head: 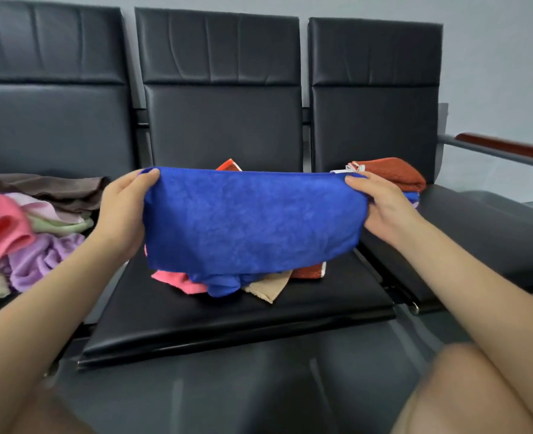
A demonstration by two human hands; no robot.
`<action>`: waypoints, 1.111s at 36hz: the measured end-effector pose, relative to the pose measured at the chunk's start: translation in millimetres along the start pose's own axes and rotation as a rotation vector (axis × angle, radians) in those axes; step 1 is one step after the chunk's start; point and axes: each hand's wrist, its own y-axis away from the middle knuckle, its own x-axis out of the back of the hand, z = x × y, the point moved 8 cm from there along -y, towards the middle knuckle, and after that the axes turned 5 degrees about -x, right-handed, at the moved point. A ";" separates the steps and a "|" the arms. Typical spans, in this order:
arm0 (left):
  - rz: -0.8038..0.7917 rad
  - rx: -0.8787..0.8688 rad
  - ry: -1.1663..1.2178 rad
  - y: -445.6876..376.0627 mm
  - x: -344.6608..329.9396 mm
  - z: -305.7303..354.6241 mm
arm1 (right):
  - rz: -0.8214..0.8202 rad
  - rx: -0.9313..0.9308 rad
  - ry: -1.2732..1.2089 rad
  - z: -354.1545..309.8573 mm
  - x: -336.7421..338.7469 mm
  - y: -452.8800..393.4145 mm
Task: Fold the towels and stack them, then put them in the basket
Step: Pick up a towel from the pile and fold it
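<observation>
A blue towel [252,220] hangs stretched between my hands above the middle seat. My left hand [124,211] pinches its upper left corner and my right hand [381,208] grips its upper right corner. Under it lie loose towels: a pink one [177,281], a beige one [268,288] and a rust-red one [309,270], mostly hidden by the blue cloth. On the right seat, a stack of folded towels [396,173] has a rust-red one on top. No basket is in view.
An unfolded heap of pink, purple, green and brown towels [33,233] covers the left seat. The black three-seat bench [227,321] has tall backrests behind. A wooden armrest [509,148] sticks out at the far right. My knees fill the lower corners.
</observation>
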 end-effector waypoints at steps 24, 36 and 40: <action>-0.029 0.288 -0.630 -25.6 7.6 -140.4 | 0.299 -0.339 0.493 117.5 53.9 -51.1; -0.113 0.573 -0.592 4.7 14.7 -148.7 | 0.066 -0.757 0.397 135.5 47.6 -14.5; -0.227 0.462 -0.506 11.2 6.2 -142.2 | -0.009 -0.789 0.176 131.6 33.0 0.9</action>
